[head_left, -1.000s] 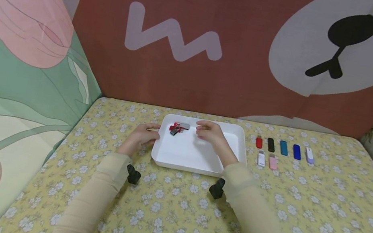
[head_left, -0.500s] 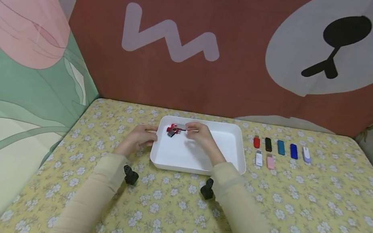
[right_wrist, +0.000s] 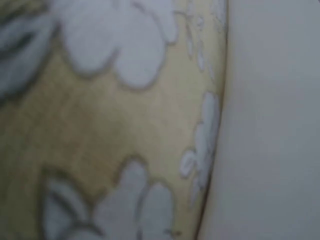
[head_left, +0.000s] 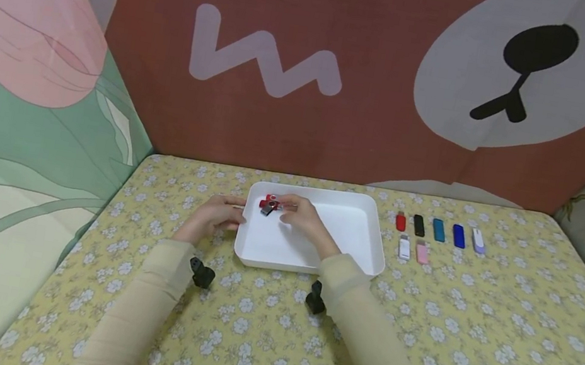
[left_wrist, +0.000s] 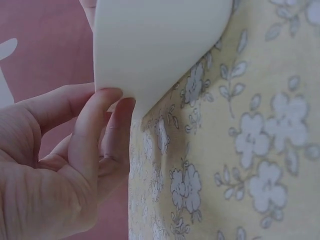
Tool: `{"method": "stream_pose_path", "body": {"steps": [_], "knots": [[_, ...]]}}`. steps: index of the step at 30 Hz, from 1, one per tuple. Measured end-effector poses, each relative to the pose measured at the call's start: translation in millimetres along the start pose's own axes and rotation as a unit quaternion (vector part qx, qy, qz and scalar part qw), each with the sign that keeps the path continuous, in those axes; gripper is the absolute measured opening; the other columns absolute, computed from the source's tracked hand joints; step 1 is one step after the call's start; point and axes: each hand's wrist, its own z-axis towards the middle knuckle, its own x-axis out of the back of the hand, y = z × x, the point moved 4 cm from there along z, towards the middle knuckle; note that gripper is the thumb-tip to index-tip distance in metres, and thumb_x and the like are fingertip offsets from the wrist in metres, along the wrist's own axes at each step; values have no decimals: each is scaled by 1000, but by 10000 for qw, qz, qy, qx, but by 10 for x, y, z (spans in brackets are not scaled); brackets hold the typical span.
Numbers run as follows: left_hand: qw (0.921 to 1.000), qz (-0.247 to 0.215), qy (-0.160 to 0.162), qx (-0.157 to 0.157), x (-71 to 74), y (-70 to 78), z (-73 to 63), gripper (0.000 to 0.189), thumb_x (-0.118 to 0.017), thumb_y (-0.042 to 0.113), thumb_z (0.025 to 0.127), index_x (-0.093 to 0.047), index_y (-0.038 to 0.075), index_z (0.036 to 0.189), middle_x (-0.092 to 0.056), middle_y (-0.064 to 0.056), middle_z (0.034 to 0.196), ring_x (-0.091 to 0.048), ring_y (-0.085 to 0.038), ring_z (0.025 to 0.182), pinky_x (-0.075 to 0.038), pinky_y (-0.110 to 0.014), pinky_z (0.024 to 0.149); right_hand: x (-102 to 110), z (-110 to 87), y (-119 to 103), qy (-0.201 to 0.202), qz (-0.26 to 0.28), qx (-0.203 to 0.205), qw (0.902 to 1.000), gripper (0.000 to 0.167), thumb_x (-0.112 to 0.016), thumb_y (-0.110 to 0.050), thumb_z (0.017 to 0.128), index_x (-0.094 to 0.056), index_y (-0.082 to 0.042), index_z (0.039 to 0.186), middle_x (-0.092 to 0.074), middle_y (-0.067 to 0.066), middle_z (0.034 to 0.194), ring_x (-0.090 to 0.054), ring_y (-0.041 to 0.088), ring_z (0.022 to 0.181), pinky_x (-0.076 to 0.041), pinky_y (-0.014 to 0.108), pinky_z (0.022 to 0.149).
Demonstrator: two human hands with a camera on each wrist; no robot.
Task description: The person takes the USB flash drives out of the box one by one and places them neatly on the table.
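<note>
A shallow white tray (head_left: 314, 262) lies on the flowered cloth in the head view. Several red, silver and black USB sticks (head_left: 268, 209) overlap in a small heap at its back left. My right hand (head_left: 304, 216) reaches in over the heap, thumb and fingers spread apart around the sticks and partly covering them. At the tray's left side, my left hand (head_left: 215, 215) holds the wall near the corner. The left wrist view has that hand's thumb (left_wrist: 92, 125) pressed to the tray's outer wall (left_wrist: 150, 40), with another finger going behind the rim.
Right of the tray lie more USB sticks in two rows: red (head_left: 400, 222), black (head_left: 419, 225), teal (head_left: 439, 230), blue (head_left: 459, 236), white-purple (head_left: 478, 241), then white (head_left: 404, 248) and pink (head_left: 422, 253) nearer. A brown bear-print cloth (head_left: 355, 148) hangs behind the table.
My right hand has moved left across the tray, from its middle to over the USB sticks. My left hand stays at the tray's left wall. The whole head view has shifted slightly.
</note>
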Motion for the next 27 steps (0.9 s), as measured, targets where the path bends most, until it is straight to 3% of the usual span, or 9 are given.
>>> {"method": "stream_pose_path", "body": {"steps": [12,19,24,27], "knots": [[9996,-199,-131,117,5,10,-21,57,-58,-6,89,-42,2,143,-49,-24,141,-63,-1,59,-54,-17,61,-64,12,-36,-417,-848,351,9949,47,-56,3,90,-52,-5,137,-44,16,147,-42,33,135,-40,43,108],[9999,-67,-127,95,9,-18,5,50,-58,9,94,-44,6,142,-51,-22,138,-63,-1,69,-54,-16,68,-93,6,-40,-601,-1686,455,9828,46,-55,1,93,-51,-6,138,-43,14,149,-38,31,138,-34,42,113],[9999,-57,-88,-8,15,-23,3,50,-58,11,95,-44,6,142,-51,-23,137,-63,-2,70,-54,-16,69,-86,7,-46,-450,-1735,459,9827,44,-56,0,92,-53,-6,136,-48,14,145,-48,31,130,-42,42,107],[10000,-32,-93,-13,15,-22,3,49,-57,11,96,-43,6,143,-51,-22,137,-63,-2,71,-55,-17,70,-92,5,-64,-447,-1683,635,9827,45,-55,2,92,-52,-3,137,-46,16,145,-46,33,132,-40,41,109]]}}
